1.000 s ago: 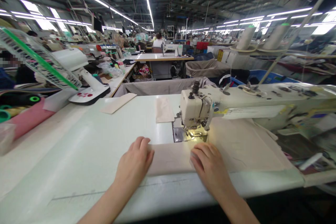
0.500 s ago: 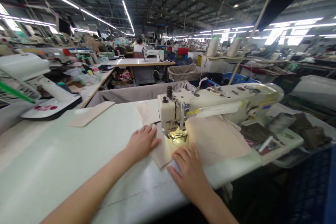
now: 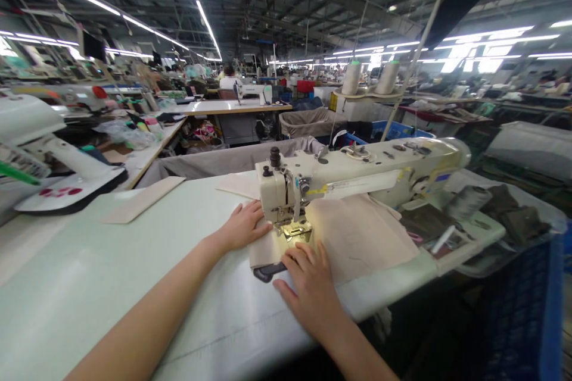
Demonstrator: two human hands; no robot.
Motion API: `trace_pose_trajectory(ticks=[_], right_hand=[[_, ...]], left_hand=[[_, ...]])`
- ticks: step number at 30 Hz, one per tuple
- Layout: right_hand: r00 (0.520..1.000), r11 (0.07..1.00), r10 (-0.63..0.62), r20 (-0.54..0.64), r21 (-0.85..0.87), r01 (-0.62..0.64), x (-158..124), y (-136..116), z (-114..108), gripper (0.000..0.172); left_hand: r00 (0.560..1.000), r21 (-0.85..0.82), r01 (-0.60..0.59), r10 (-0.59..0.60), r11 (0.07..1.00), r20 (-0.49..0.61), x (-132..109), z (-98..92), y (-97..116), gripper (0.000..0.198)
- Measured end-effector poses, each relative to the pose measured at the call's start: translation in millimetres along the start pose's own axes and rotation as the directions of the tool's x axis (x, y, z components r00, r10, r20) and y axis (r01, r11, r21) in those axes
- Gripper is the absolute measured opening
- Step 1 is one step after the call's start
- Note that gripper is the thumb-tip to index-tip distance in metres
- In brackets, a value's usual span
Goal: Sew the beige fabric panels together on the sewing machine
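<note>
Beige fabric (image 3: 357,235) lies under the head of a white sewing machine (image 3: 339,172), spreading to the right of the lit needle area. My left hand (image 3: 243,225) rests with fingers spread at the fabric's left edge, beside the machine head. Close in front of the presser foot, my right hand (image 3: 308,280) lies on the cloth, fingers apart and thumb out to the left. A dark object (image 3: 264,272) shows under the fabric's near edge, between the hands. Neither hand grips anything.
A flat beige strip (image 3: 143,199) lies on the pale tabletop (image 3: 111,268) at the left. Behind it stands a white fan (image 3: 67,184). Thread cones (image 3: 352,78) rise behind the machine. Scissors, a grey spool (image 3: 467,201) and dark cloth are at the right.
The fabric between my hands has turned and moved away, its near corner now drawn in, and the dark object has come into view. My left hand has moved forward slightly.
</note>
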State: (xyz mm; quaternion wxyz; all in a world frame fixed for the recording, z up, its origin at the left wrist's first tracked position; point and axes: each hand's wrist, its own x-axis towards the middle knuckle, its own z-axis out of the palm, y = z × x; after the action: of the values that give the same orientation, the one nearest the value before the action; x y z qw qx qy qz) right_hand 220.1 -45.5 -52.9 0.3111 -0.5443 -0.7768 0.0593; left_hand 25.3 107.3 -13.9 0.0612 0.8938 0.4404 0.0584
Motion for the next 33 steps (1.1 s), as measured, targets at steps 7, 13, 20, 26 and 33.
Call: trace_pose_trajectory(ticks=[7,13,20,26,33], right_hand=[[1.000,1.000,0.014,0.007,0.026,-0.014,0,-2,-1,0.024],[0.999,1.000,0.020,0.026,0.009,-0.021,1,-1,-3,0.023],[1.000,1.000,-0.002,0.022,-0.028,0.003,8,2,-4,0.017],[0.999,0.997,-0.040,0.032,-0.063,0.042,11,3,-5,0.015],[0.996,0.996,-0.063,0.063,-0.064,0.067,4,5,-5,0.030]], left_hand=[[0.999,-0.038,-0.038,0.037,0.999,-0.038,3,5.3,-5,0.037],[0.999,-0.061,-0.051,0.050,0.997,-0.020,4,5.6,-7,0.042],[0.999,-0.037,-0.054,0.054,0.998,-0.004,9,0.3,-9,0.039],[0.995,0.078,0.000,0.008,0.997,-0.104,-16,-0.9,33,0.024],[0.941,-0.058,-0.306,0.292,0.950,-0.171,-74,18.8,68,0.027]])
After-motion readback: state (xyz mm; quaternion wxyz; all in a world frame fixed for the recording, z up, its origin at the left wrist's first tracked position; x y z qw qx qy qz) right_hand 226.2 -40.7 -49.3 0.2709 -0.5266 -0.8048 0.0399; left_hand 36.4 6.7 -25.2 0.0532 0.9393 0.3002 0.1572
